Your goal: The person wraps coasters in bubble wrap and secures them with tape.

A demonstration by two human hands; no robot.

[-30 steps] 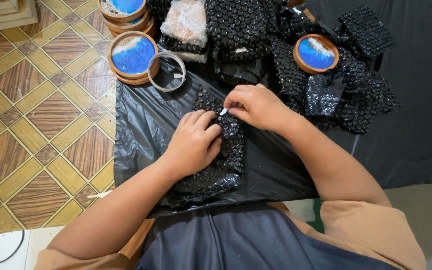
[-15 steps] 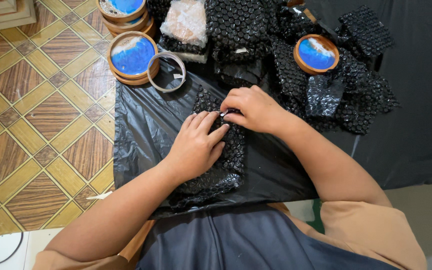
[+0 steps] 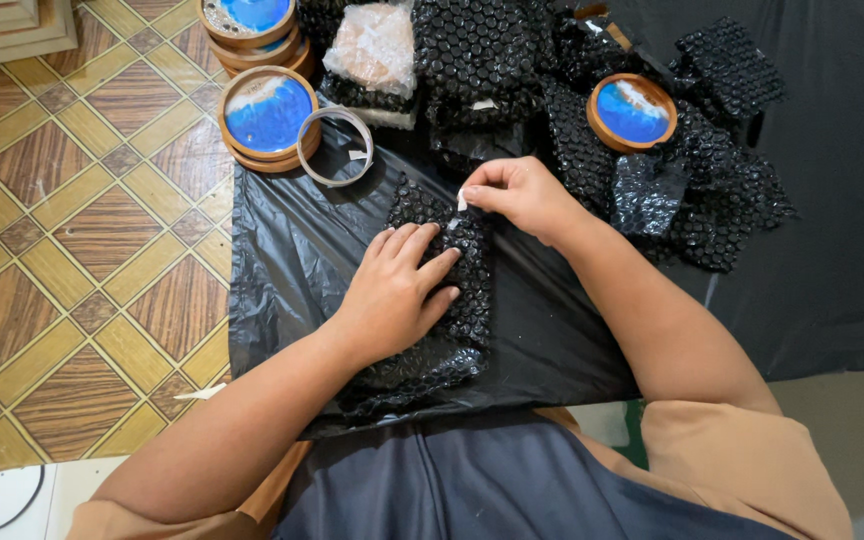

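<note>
the left hand (image 3: 392, 295) lies flat, fingers spread, pressing a black bubble-wrap bundle (image 3: 442, 300) onto the black plastic sheet (image 3: 282, 260). the right hand (image 3: 522, 195) pinches a small strip of clear tape (image 3: 461, 200) at the bundle's top edge. the tape could curl onto itself if the pinch slackens. counted: three visible round blue resin coasters with wooden rims (image 3: 267, 115), one clear tape roll (image 3: 335, 145).

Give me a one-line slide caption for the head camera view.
Left hand presses a black bubble-wrap bundle flat while the right hand pinches clear tape at its top.
</note>
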